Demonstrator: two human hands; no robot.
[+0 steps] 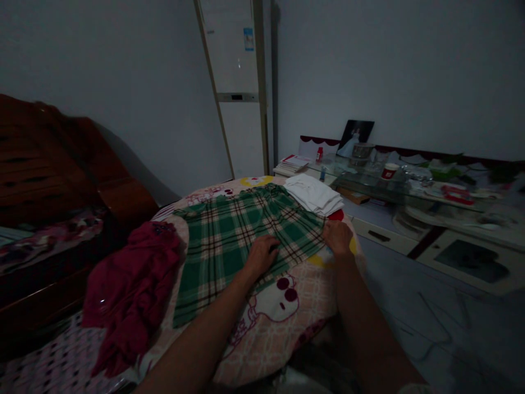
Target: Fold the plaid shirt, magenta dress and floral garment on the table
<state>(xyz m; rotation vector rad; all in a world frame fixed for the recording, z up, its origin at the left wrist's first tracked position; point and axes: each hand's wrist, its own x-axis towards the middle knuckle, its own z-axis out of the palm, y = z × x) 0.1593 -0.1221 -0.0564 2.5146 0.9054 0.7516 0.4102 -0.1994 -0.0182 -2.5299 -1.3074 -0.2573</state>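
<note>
A green plaid garment [229, 230] with dark and pale stripes lies spread over a round, padded surface with a patterned pink cover [266, 355]. My left hand [262, 254] rests on the lower middle of the garment, its fingers loosely bent and the thumb a little apart. At the garment's right corner is my right hand [338, 236], with its fingers closed on the cloth edge. Just beyond it sits a folded white cloth stack [314, 194]. Crumpled magenta clothing [135, 284] hangs over the left side of the cover.
A wooden bench [82, 158] stands at the left. Behind the round surface rises a tall white air conditioner [241, 131]. To the right runs a low cabinet [394, 235] with a glass top, bearing a paper cup [389, 171], a photo [355, 137] and clutter.
</note>
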